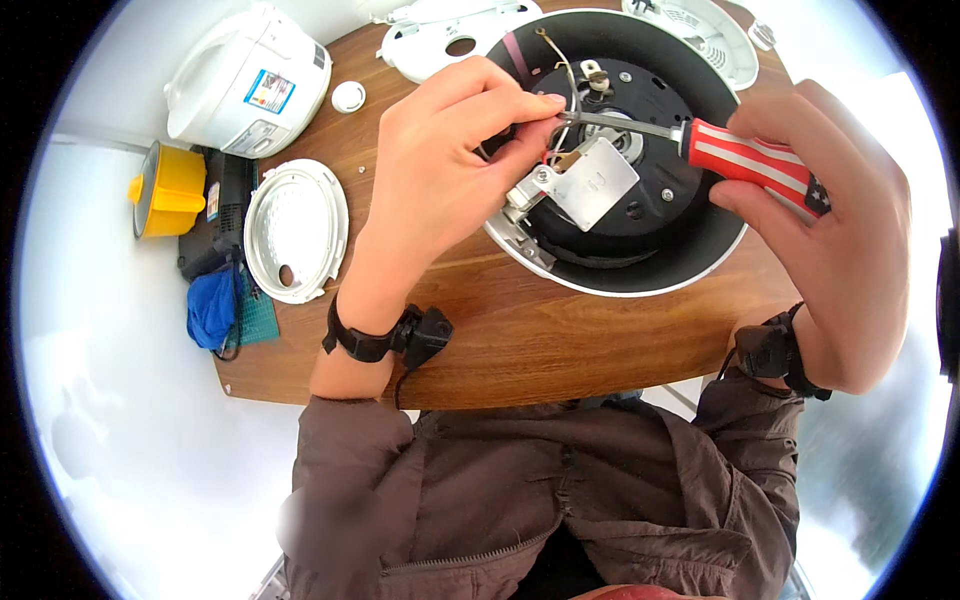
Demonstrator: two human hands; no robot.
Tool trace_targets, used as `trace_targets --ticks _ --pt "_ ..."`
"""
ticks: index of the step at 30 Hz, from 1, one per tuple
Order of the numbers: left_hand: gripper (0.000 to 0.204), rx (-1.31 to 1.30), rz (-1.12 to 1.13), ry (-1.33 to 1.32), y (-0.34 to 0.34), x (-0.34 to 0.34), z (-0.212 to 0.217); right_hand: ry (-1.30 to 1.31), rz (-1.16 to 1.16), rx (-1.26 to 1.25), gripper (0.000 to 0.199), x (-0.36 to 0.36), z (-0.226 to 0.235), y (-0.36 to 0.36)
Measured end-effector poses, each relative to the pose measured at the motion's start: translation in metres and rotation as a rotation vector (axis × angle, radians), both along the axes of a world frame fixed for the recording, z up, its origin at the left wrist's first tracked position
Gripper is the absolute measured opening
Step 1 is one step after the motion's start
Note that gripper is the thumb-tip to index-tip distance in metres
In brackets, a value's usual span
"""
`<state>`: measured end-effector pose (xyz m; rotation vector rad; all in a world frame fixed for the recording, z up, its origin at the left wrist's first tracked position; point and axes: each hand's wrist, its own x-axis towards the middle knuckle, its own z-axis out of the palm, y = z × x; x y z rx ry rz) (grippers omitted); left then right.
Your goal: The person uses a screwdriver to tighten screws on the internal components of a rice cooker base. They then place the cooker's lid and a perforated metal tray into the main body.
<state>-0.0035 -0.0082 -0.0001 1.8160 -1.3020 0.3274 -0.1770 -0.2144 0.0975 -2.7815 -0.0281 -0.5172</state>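
Note:
A rice cooker's round body (735, 225), dark inside with a pale rim, lies open on the table with its inner parts exposed. My right hand (840, 190) grips the red-and-white striped handle of a screwdriver (745, 162), whose shaft points left across the opening. At its tip, the thumb and forefinger of my left hand (450, 150) are pinched together on thin wires (572, 78); the exact contact is partly hidden by the fingers. Just below them sits a flat metal plate (597, 186) beside a bracket. Screws dot the black round base (655, 110).
A white rice cooker (250, 85) stands at the back left, near a small white cap (348, 97). Left of my arm lies a round white inner lid (296, 230). Beyond it are a yellow container (172, 190), a black case and a blue cloth (211, 308). White plastic covers (430, 40) lie at the back.

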Motion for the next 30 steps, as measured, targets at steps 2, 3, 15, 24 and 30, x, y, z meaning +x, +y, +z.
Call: trace_targets --ticks 2,3,15,24,30 --pt "0.019 -0.004 -0.011 0.012 0.002 0.0 0.004 -0.022 0.0 -0.022 0.039 0.0 0.0 0.0" --pt "0.02 -0.006 -0.018 0.023 0.001 0.0 0.004 -0.024 -0.01 -0.027 0.039 0.0 -0.001 0.001" --pt "0.013 -0.018 -0.013 0.252 0.0 -0.002 0.005 0.003 0.024 -0.033 0.04 -0.007 0.002 -0.006" --pt "0.012 0.071 -0.029 0.374 -0.001 0.002 0.018 -0.119 0.137 0.167 0.035 -0.021 0.009 -0.038" --pt "0.01 0.143 -0.076 0.399 -0.001 0.011 0.023 -0.35 0.159 0.166 0.03 -0.014 0.011 -0.038"
